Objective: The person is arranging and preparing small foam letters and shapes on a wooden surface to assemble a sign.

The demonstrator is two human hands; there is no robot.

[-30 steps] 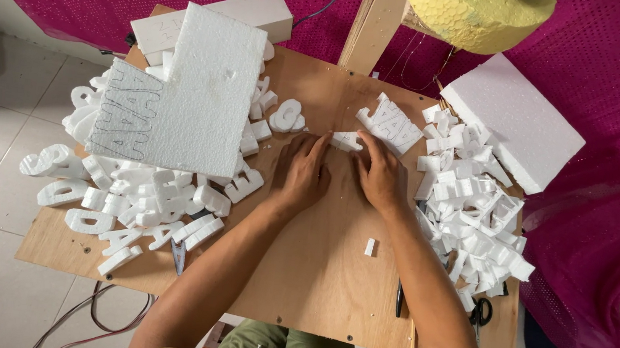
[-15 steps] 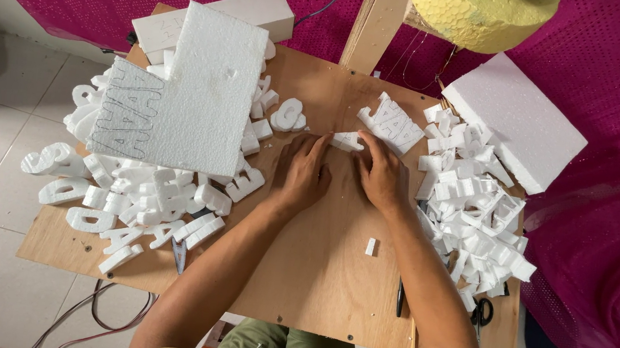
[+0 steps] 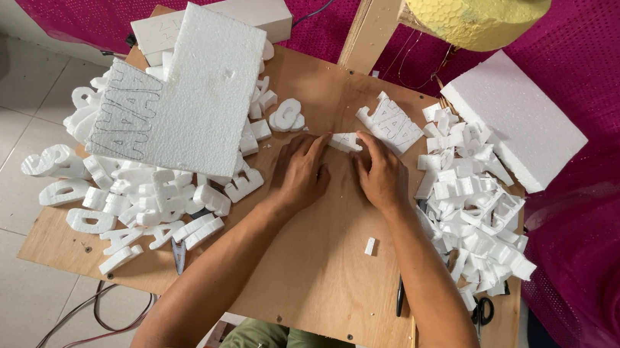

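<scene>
The single head camera looks almost straight down from above the person onto the plywood board (image 3: 315, 274), near enough that the board fills most of the frame, with floor tiles at left.

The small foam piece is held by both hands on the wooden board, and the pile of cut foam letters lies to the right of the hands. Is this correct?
Not quite. In the head view both hands, left hand and right hand, do hold the small foam piece on the wooden board, but the pile of cut foam letters lies to their left.
</scene>
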